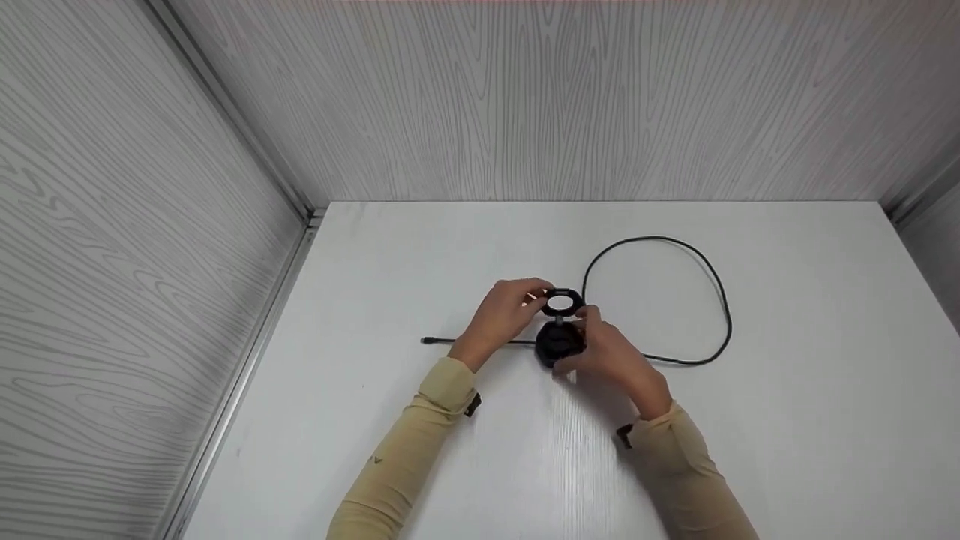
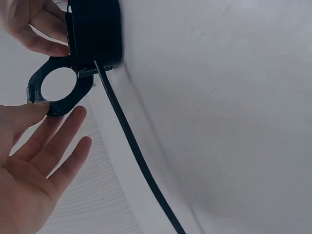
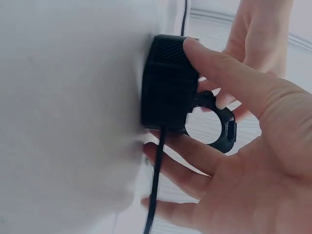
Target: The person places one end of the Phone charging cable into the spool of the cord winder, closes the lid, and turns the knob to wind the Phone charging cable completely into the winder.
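Note:
A black box-like case sits on the white table, its ring-shaped lid swung up on a hinge. White shows through the lid's round hole. My left hand pinches the lid's outer edge between thumb and fingertips, its other fingers spread behind. From the other side my right hand grips the case, thumb on the near ribbed side and fingers at the far side. A thin black cable comes out of the case to the left and to the right. The case's inside is hidden in both wrist views.
On the right the cable makes a wide loop over the table. Its short left part ends in a small plug. Grey wood-grain panels stand behind the table and along its left.

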Demonstrator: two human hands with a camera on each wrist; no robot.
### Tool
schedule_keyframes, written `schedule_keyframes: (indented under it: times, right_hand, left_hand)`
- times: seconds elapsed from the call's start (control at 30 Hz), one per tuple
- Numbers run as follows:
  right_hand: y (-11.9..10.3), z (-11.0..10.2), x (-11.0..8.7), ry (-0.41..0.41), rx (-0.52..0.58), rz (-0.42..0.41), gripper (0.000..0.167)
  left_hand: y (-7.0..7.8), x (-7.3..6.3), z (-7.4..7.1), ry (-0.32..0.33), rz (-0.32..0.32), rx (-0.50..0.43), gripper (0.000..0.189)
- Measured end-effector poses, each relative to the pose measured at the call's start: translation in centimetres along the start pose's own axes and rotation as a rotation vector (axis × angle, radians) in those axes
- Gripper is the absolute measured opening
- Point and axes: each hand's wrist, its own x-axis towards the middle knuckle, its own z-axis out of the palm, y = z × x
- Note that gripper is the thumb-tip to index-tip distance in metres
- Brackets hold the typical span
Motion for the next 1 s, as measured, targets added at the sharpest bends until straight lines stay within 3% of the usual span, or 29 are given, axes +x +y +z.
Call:
schedule_keyframes:
  times: [0.23, 0.43, 0.57, 0.73, 0.87, 1.0]
  right_hand:
    - [0.6, -2.8, -0.9, -0.062, 0.048, 0.096, 0.087]
    - [0.9, -3.2, -0.7, -0.042, 0.037, 0.038, 0.076]
    - [0.8, -2.8, -0.4, -0.05, 0.01, -0.003, 0.068]
    - [0.6, -2.3, -0.2, -0.046, -0.016, -0.06, 0.061]
    - [0.6, -2.0, -0.2, -0.04, -0.03, -0.085, 0.063]
    - [0.6, -1.6, 0.0, -0.043, -0.045, -0.104, 0.067]
  left_hand:
    - [1.0, -2.0, 0.1, 0.006, 0.134, 0.153, 0.02]
    - [1.3, -3.5, 0.2, -0.023, 0.205, 0.246, 0.019]
    - [1.3, -4.0, 0.3, -0.096, 0.191, 0.22, 0.02]
    - [1.1, -4.2, 0.5, -0.184, 0.15, 0.108, 0.022]
    - [1.0, -4.3, 0.7, -0.206, 0.129, 0.022, 0.023]
    - [1.0, -4.4, 1.0, -0.217, 0.087, 0.007, 0.024]
